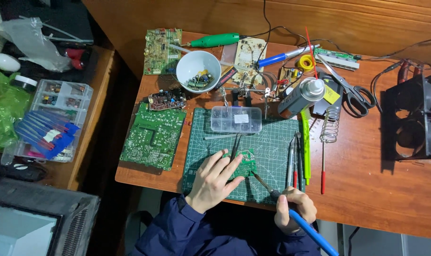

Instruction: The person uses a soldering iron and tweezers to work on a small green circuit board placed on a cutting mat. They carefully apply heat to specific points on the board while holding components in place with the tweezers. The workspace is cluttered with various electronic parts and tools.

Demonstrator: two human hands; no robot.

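a small green board [246,164] is lying on the green cutting mat [201,142], near the mat's front edge. it is pinned down by the left hand [214,180], whose fingers are spread over its left side while black tweezers [235,147] are pinched above it, tips down on the board. the right hand [293,208] is closed around the blue handle of a soldering iron [291,211], and the iron's tip is laid against the board's lower right corner. the step in hand is judged to be soldering or desoldering of a part on the board. for the next move, a steady tip on the joint and a firm tweezer grip would be called for, with the fingers kept off the hot tip. a clear parts box [236,119] is set at the mat's far edge, and a larger board [154,136] is lying just left of the mat.
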